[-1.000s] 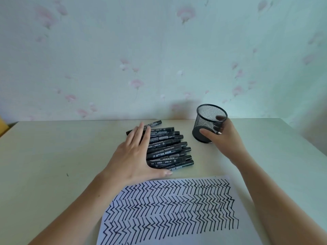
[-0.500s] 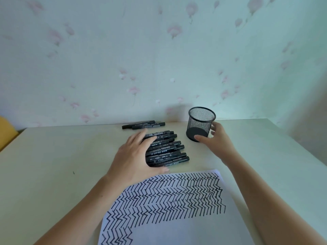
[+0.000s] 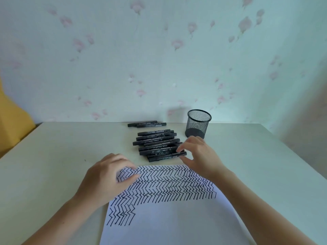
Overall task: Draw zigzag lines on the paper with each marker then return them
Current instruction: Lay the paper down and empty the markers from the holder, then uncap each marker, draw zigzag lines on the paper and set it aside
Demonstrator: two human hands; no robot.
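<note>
A white sheet of paper (image 3: pixel 169 220) covered in rows of black zigzag lines lies at the table's front. Beyond it sits a pile of several black markers (image 3: pixel 157 144), with two more markers (image 3: pixel 146 124) near the wall. My left hand (image 3: pixel 108 177) rests with fingers spread on the paper's top left corner, holding nothing. Fingers of my right hand (image 3: pixel 198 156) touch the right ends of the nearest markers in the pile, not closed around any. An upright black mesh pen holder (image 3: pixel 198 125) stands behind my right hand, apart from it.
The pale table (image 3: pixel 53 165) ends at a floral wallpapered wall (image 3: pixel 159 59) behind. A yellow object (image 3: pixel 12 117) stands off the table's left edge.
My left hand left the marker pile and came back onto the paper's corner. My right hand let go of the mesh holder and moved left to the pile's near end.
</note>
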